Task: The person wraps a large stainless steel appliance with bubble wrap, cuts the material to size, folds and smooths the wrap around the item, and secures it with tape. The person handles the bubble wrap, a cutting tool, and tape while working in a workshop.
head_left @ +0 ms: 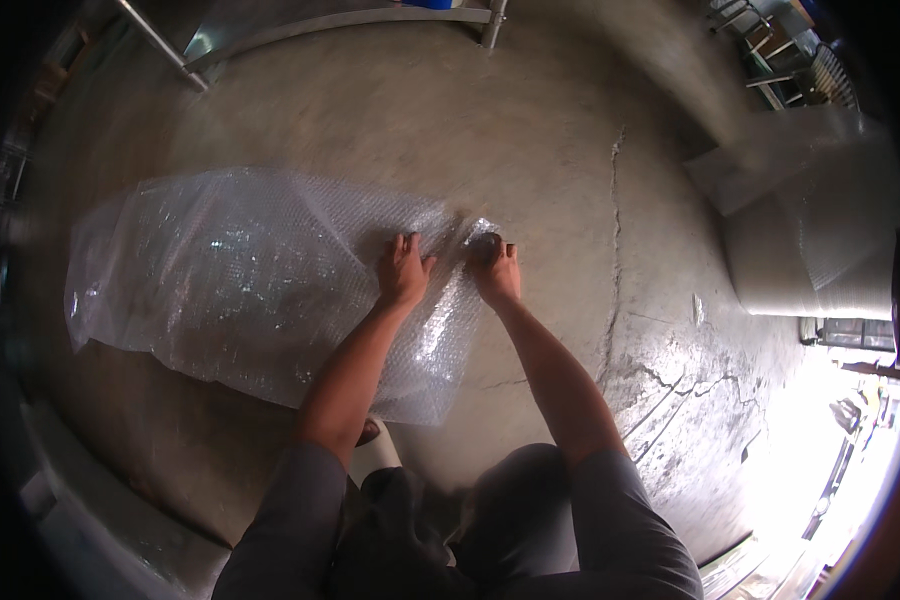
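Observation:
A wide sheet of clear bubble wrap [260,270] lies spread on the concrete floor, stretching left from my hands. My left hand [403,272] rests on top of it near its right end, thumb held apart from slightly bent fingers. At the sheet's right edge, my right hand [496,270] is closed, its fingers curled over the gathered plastic. The wrap bunches into a shiny raised fold between the two hands. Under my right fingers a small dark patch shows, too unclear to name.
A large roll of wrapping material [810,230] stands at the right. Cracks [616,230] run across the concrete floor [560,110]. A metal frame [350,20] with legs is at the far side. Bright light falls on the lower right. My shoe [369,432] is close to the sheet's near edge.

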`<state>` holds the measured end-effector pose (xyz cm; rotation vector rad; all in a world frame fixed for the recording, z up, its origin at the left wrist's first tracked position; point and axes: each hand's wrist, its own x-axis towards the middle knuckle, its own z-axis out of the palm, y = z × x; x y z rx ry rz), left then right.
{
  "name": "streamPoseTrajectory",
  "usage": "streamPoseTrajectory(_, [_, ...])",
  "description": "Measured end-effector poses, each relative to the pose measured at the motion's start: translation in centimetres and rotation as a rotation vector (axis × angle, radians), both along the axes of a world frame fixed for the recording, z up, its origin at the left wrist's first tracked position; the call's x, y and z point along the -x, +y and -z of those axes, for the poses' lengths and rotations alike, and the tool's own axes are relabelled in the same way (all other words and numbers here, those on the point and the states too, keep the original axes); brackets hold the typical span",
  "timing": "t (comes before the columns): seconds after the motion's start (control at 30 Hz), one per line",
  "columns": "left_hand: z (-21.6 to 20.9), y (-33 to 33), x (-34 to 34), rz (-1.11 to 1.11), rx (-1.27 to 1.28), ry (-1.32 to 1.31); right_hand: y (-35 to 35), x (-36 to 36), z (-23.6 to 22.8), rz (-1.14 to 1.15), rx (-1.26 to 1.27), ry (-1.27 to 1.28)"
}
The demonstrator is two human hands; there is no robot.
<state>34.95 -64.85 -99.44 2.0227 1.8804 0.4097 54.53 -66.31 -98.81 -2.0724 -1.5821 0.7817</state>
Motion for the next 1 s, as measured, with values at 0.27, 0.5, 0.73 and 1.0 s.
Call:
streamPoseTrajectory(0.27, [-3.4, -2.0, -0.3, -0.153, -0.459, -0.490, -0.1, -0.3, -0.3, 0.123, 0.012, 0.071])
streamPoseTrajectory(0.5, [-6.9, -3.4, -3.1, 0.122, -0.515, -0.429, 1.5, 0.1, -0.2, 0.275, 0.047, 0.063])
streamPoseTrajectory(0.73, [-6.5, -4.2, -5.7, 0.251, -0.542, -0.458, 2.5, -0.4, 0.1, 0.308, 0.144, -0.004])
streamPoseTrajectory(1.0, [-7.3, -4.7, -8.2, 0.229, -0.258, -0.601, 1.5, -3.2, 1.9, 0.186, -0.051, 0.205])
